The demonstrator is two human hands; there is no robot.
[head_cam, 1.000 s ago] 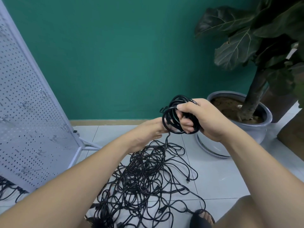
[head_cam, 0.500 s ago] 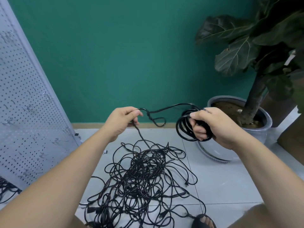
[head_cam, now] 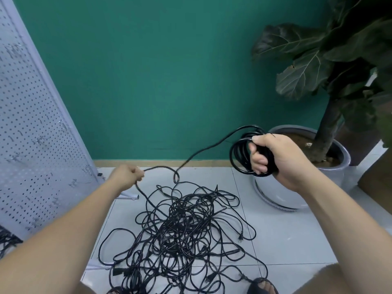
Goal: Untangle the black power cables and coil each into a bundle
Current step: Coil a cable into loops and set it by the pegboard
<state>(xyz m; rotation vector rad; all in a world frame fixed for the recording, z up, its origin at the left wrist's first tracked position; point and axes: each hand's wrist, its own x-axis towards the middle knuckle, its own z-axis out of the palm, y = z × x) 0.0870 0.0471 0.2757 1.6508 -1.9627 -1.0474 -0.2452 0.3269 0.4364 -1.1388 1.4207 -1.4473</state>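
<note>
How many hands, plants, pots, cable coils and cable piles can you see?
Hands: 2, left hand and right hand
Plants: 1
Pots: 1
Cable coils: 1
Cable piles: 1
Total: 6

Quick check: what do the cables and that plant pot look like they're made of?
The cables: black, flexible, likely rubber or PVC jacket; slight sheen, and they hold loose bends. The plant pot: smooth glossy grey-white, probably glazed ceramic, though plastic can't be ruled out.

Bare forearms, no sleeves or jewellery (a dark open-toed sandal below).
</note>
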